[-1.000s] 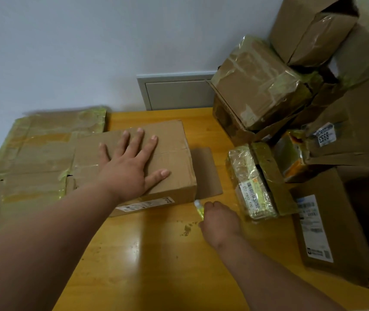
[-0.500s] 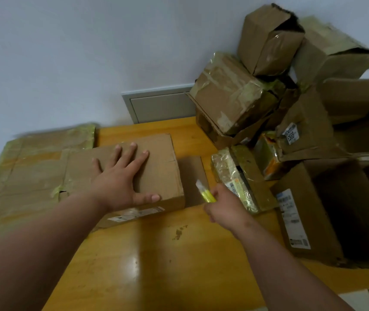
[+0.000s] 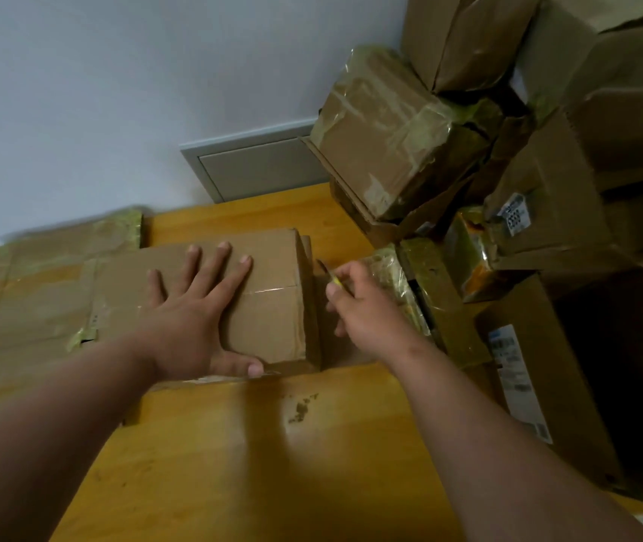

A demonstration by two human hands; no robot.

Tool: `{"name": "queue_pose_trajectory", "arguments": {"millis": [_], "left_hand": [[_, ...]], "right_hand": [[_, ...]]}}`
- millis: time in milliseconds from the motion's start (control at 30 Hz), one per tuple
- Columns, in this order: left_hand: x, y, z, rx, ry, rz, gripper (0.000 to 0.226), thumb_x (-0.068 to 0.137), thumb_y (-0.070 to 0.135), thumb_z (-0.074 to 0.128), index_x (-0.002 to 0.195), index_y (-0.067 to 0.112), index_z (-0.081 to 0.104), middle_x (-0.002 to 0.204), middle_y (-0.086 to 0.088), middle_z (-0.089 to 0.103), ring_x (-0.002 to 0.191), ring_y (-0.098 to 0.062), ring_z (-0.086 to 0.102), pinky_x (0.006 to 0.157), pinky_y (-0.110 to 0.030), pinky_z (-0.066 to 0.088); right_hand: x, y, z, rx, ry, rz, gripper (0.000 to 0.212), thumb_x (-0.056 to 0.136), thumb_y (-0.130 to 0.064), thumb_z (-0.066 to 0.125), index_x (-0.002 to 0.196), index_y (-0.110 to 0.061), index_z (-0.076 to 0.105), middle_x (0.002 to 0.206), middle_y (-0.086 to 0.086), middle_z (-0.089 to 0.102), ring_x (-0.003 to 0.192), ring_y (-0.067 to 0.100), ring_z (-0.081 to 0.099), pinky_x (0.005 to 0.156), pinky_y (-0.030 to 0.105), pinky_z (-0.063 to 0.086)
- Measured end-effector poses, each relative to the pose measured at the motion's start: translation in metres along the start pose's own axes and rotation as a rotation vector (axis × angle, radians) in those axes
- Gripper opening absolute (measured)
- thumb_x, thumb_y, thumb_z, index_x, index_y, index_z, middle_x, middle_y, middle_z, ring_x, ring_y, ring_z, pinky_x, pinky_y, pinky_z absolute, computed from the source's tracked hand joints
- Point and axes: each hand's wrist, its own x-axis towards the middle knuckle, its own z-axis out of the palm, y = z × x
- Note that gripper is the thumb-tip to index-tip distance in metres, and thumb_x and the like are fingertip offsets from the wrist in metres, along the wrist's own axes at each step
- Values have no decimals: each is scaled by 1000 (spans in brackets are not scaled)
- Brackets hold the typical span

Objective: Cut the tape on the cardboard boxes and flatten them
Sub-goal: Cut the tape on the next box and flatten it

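Note:
A low brown cardboard box sits on the wooden table, a strip of clear tape running across its top. My left hand presses flat on the box top, fingers spread and thumb over the near edge. My right hand grips a small yellow cutter just right of the box. The blade tip points at the box's upper right edge. An open flap lies beside that right side.
Flattened taped cardboard lies at the left of the table. A heap of taped boxes rises at the right, with a small taped parcel and a large open box close to my right arm. A grey wall panel stands behind.
My right hand has lifted the cutter from the table's front up to the right edge of the box. The left hand has stayed pressed on the box top. The view has tilted.

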Motion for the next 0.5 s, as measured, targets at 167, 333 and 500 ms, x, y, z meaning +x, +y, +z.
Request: {"name": "queue_pose_trajectory", "arguments": {"millis": [167,333,500], "left_hand": [[0,2,0,-3,3,-18,136,33,111,27,135,52,-42,146,17,-50,137,-19,-45,114,-65,-14],[0,3,1,-16,28,-24,135,32,111,26,136,54,-39,148,18,-46,139,-18,-42,114,-64,-12],[0,2,1,-30,40,-15,134,33,111,27,137,55,-38,146,21,-47,139,-17,-42,114,-63,-14]], "right_hand": [[14,-6,3,10,20,-40,13,103,-28,45,99,-29,57,88,-1,64,64,9,58,41,6,36],[23,-8,6,-24,37,-53,13,101,-27,49,93,-32,59,76,-4,65,53,6,56,46,16,42],[25,-8,6,-30,80,-32,16,101,-26,49,90,-30,60,76,-2,67,51,6,57,46,17,42]]}}
